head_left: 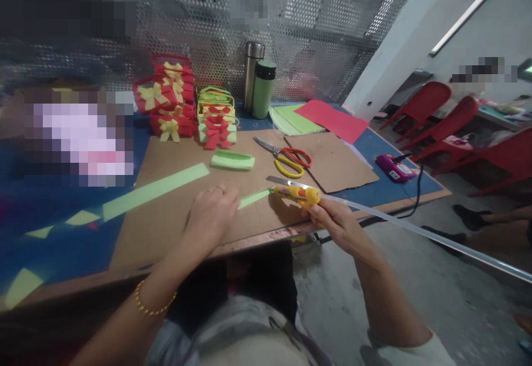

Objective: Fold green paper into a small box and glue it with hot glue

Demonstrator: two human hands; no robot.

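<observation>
My right hand point(334, 219) is wrapped round a yellow hot glue gun point(297, 193), from whose back a long clear glue stick point(399, 223) runs off to the right. The gun's nozzle is at the far end of a narrow light green paper strip point(255, 197). On the strip's other end, the fingers of my left hand point(214, 211) are closed, pressing near the cardboard. Just beyond lies a folded light green paper piece point(233, 160). Scissors point(288, 155) with red and yellow handles rest open behind the gun, and a knife blade point(280, 180) shows beside it.
A wide green strip point(155, 190) crosses the cardboard point(174, 155) at left. Red paper baskets point(172, 97) and green ones point(216, 119) with bows stand behind. Farther back are a green flask point(263, 89), a steel flask point(251, 72) and red sheets point(332, 119). A purple device point(394, 168) sits right.
</observation>
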